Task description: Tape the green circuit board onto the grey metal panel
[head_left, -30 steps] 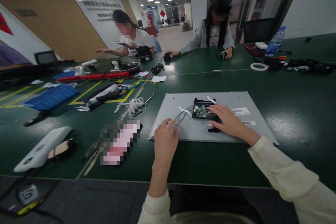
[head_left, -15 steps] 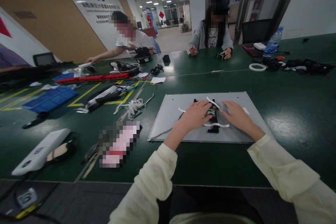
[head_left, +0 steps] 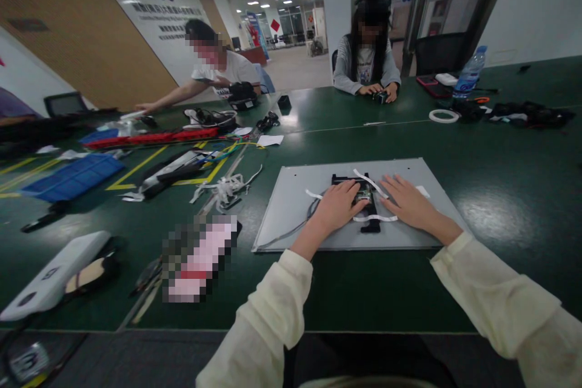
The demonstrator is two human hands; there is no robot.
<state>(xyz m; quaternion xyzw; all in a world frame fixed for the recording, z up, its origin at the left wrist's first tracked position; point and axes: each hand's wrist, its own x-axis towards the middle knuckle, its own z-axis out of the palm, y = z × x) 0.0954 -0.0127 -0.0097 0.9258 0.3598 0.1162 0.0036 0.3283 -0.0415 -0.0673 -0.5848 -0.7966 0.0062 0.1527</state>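
Note:
A grey flat panel (head_left: 291,194) lies on the table in front of me. On it rests a black H-shaped frame (head_left: 370,225) around a small circuit board (head_left: 364,192). My left hand (head_left: 339,205) lies over the left side of the frame, fingers stretched out and partly covering it. My right hand (head_left: 411,203) is spread flat at the right of the frame, fingertips by the ends of two white strips, the upper strip (head_left: 370,182) and the lower strip (head_left: 376,217). A grey cable (head_left: 286,233) runs from under my left hand to the panel's left corner.
On the green table (head_left: 354,291), left of the panel, lie a tangle of white strips (head_left: 225,191), a pink pixelated item (head_left: 202,254), a white device (head_left: 57,273) and a blue tray (head_left: 73,176). A tape roll (head_left: 444,116) and water bottle (head_left: 470,73) stand right. Two people sit opposite.
My right hand has flattened and lowered onto the panel, with its fingers straighter. My left hand has shifted slightly. The person opposite has brought both hands together at a small black object.

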